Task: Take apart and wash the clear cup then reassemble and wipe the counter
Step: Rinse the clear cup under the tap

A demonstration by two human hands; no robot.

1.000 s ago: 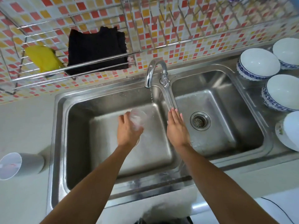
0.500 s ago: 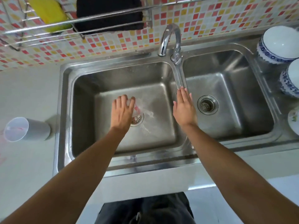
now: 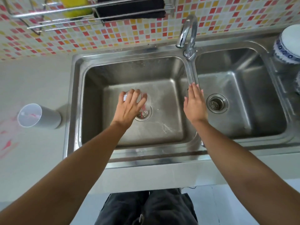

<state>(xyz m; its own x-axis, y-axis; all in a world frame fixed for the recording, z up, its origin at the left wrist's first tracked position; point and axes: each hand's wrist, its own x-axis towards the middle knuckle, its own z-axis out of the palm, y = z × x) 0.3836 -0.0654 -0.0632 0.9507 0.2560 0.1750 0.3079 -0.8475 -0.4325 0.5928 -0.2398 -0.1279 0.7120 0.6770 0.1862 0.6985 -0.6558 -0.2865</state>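
My left hand (image 3: 129,106) reaches into the left sink basin (image 3: 97,82) and grips a small clear cup part (image 3: 125,96), mostly hidden under my fingers, just above the drain (image 3: 143,113). My right hand (image 3: 194,105) lies flat and empty, fingers together, on the ridge between the two basins, below the faucet (image 3: 186,34). A grey cup body (image 3: 39,116) with a translucent rim stands on the counter left of the sink.
The right basin (image 3: 243,98) has its own drain (image 3: 216,103). White bowls with blue rims (image 3: 287,44) sit on the right draining board. A wall rack holds a yellow sponge (image 3: 73,5) and a black cloth (image 3: 129,8). Pink marks (image 3: 8,143) stain the left counter.
The view has tilted down and closer. My left hand has turned over and lowered the clear part from under the tap toward the drain. My right hand stays on the divider.
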